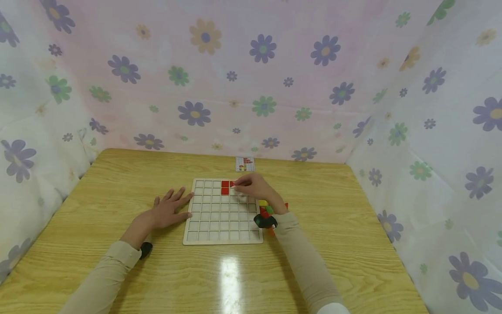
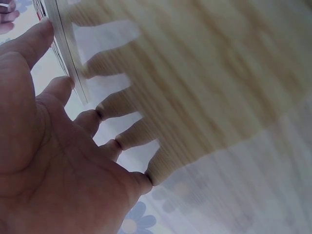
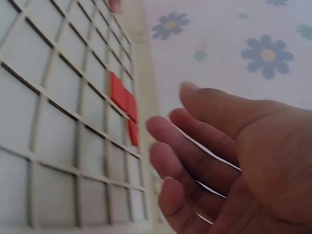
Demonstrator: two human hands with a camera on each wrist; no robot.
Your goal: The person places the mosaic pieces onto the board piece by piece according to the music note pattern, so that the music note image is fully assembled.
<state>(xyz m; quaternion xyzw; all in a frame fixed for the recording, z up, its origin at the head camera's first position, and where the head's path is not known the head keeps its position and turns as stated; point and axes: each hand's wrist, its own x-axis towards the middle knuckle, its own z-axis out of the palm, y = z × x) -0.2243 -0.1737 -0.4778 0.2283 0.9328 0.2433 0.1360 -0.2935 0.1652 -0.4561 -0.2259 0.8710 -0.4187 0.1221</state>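
A wooden grid board (image 1: 204,242) lies on the table. Two red square tiles (image 1: 225,191) fill cells near its far edge, and a smaller red piece (image 1: 232,184), seemingly a triangle, sits in the cell beside them. My right hand (image 1: 255,186) hovers over that corner. In the right wrist view, its thumb stands apart from the loosely bent fingers (image 3: 192,161), with nothing between them; the red tiles (image 3: 118,92) show beyond. My left hand (image 1: 168,212) rests on the table with fingers spread, its thumb and index fingertip touching the board's left edge (image 2: 68,48).
Loose coloured pieces (image 1: 268,210), in red, green, yellow and orange, lie right of the board, partly hidden by the right wrist. A small pattern card (image 1: 245,164) lies behind the board. Flowered cloth (image 1: 227,87) surrounds the wooden table (image 1: 333,209) at the back and sides.
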